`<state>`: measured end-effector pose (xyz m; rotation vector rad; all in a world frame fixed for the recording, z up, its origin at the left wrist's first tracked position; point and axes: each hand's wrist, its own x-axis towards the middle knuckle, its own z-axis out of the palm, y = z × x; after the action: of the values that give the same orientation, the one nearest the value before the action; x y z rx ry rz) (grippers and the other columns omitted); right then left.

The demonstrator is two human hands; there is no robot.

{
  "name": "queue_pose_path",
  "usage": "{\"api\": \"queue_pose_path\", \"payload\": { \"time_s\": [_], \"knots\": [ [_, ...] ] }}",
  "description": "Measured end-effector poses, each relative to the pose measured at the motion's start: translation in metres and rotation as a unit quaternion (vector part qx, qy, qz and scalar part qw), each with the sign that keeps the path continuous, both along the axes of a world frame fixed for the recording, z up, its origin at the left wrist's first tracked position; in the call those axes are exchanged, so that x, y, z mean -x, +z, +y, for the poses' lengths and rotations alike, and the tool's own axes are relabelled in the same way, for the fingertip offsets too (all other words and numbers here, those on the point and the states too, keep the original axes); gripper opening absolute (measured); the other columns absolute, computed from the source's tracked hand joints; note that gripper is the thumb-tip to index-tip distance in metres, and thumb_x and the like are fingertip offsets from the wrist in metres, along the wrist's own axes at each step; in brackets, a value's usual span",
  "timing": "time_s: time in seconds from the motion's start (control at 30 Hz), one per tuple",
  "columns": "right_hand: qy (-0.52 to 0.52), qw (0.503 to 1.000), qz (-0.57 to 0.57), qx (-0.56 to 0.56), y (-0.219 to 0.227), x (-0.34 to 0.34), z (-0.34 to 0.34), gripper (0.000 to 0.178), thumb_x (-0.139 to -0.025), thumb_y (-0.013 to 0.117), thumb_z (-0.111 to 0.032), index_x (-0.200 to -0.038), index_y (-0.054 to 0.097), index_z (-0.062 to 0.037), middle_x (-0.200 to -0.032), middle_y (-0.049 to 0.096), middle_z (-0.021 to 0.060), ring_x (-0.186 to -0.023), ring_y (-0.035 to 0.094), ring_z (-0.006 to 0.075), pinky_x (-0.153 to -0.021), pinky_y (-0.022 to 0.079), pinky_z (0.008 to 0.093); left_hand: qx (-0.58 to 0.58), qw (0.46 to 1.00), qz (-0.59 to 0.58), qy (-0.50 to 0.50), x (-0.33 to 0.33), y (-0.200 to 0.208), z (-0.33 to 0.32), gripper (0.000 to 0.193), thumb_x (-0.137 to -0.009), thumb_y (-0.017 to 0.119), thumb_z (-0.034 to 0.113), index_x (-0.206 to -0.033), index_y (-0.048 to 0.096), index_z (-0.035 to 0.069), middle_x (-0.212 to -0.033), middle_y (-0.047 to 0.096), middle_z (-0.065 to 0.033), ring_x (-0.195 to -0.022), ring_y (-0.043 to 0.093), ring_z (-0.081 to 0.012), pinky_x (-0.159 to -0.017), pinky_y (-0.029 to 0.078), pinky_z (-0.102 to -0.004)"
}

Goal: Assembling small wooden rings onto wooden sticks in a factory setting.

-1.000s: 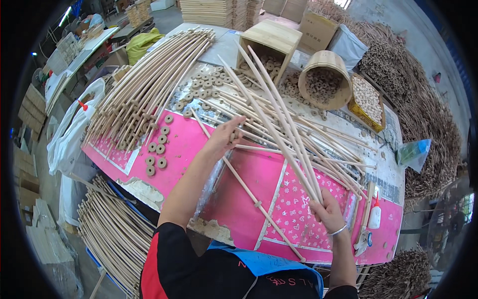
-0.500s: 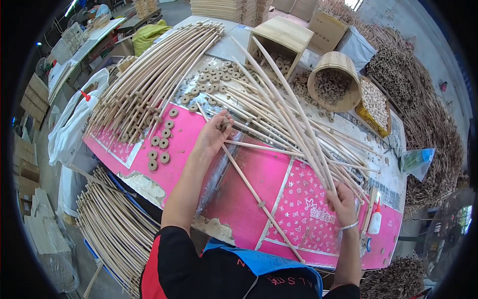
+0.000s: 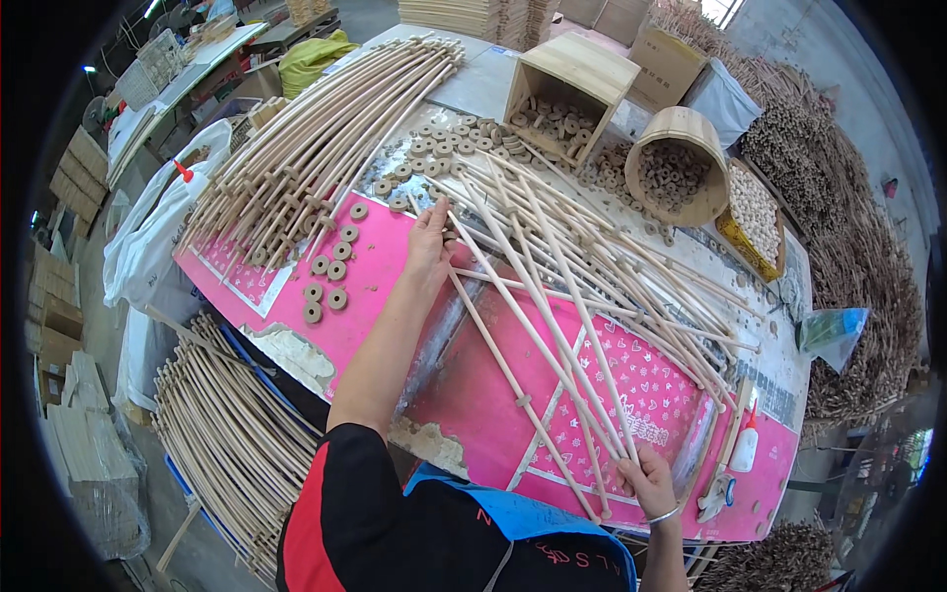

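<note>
My right hand (image 3: 646, 481) is closed around the near ends of several long pale wooden sticks (image 3: 563, 360), which fan out away from me over the table. My left hand (image 3: 429, 242) is closed by the far end of one of these sticks, with brown wooden rings partly showing at its fingers. Whether it also grips the stick is hidden. Below it, a single stick (image 3: 490, 345) with a ring on its shaft lies slanting across the pink table cover (image 3: 473, 419). Loose wooden rings (image 3: 337, 269) sit to the left of my left forearm.
A big bundle of ringed sticks (image 3: 326, 138) covers the far left. At the back stand a wooden box (image 3: 577, 74) and a wooden bucket (image 3: 681, 123) of rings, beside a yellow basket (image 3: 740, 242) of pale beads. A white glue bottle (image 3: 745, 449) stands at right.
My right hand has come nearer and slightly left, drawing the sticks toward me and lowering them over the pink cover. My left hand has turned, so its rings are less visible.
</note>
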<state>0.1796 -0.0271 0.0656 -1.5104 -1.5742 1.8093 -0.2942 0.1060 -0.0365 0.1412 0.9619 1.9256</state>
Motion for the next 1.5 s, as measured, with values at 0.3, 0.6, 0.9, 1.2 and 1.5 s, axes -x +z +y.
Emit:
{"api": "queue_pose_path", "payload": {
  "time_s": [0.3,0.6,0.9,1.2,1.5],
  "knots": [
    [-0.026,1.000,0.002,0.016,-0.016,-0.001,-0.013,0.014,-0.097,0.059,-0.016,-0.099,0.059,-0.0020,-0.070,0.060,-0.0006,-0.053,0.048,0.0027,-0.047,0.035,0.0176,-0.021,0.997,0.076,0.017,-0.011,0.008,-0.006,0.020,-0.094,0.067,0.029,-0.095,0.065,0.009,-0.074,0.059,0.0034,-0.060,0.054,-0.0039,-0.048,0.041,-0.0170],
    [-0.024,1.000,0.008,0.008,-0.018,0.003,-0.015,0.014,-0.097,0.059,-0.015,-0.100,0.060,-0.0019,-0.068,0.059,-0.0011,-0.053,0.048,0.0025,-0.048,0.036,0.0176,-0.038,0.998,0.032,-0.024,-0.003,0.001,-0.009,0.019,-0.093,0.068,0.021,-0.108,0.067,0.009,-0.087,0.067,0.0029,-0.069,0.060,-0.0049,-0.056,0.045,-0.0162],
    [-0.017,1.000,-0.004,-0.006,-0.016,0.002,-0.003,0.015,-0.097,0.058,-0.016,-0.103,0.060,-0.0024,-0.070,0.059,-0.0022,-0.056,0.050,0.0025,-0.049,0.039,0.0175,-0.003,0.980,0.065,-0.187,0.002,0.032,-0.019,0.033,-0.090,0.071,0.020,-0.120,0.065,0.007,-0.087,0.065,0.0027,-0.069,0.059,-0.0043,-0.051,0.042,-0.0159],
    [-0.027,0.994,0.009,-0.103,-0.017,0.061,0.041,0.014,-0.097,0.058,-0.016,-0.093,0.059,-0.0026,-0.066,0.055,-0.0028,-0.053,0.048,0.0032,-0.047,0.037,0.0193,0.011,0.942,0.072,-0.326,-0.100,0.045,-0.026,0.026,-0.089,0.073,0.020,-0.112,0.069,0.008,-0.093,0.067,0.0015,-0.072,0.056,-0.0030,-0.054,0.038,-0.0165],
    [-0.050,0.813,-0.118,-0.568,-0.010,0.046,0.089,0.012,-0.093,0.062,-0.011,-0.099,0.065,-0.0016,-0.068,0.059,0.0024,-0.061,0.053,0.0092,-0.056,0.042,0.0261,-0.010,0.979,0.017,-0.201,-0.069,0.025,-0.029,0.037,-0.097,0.051,0.006,-0.132,0.048,-0.005,-0.100,0.066,-0.0077,-0.076,0.061,-0.0108,-0.061,0.048,-0.0195]
  ]
}}
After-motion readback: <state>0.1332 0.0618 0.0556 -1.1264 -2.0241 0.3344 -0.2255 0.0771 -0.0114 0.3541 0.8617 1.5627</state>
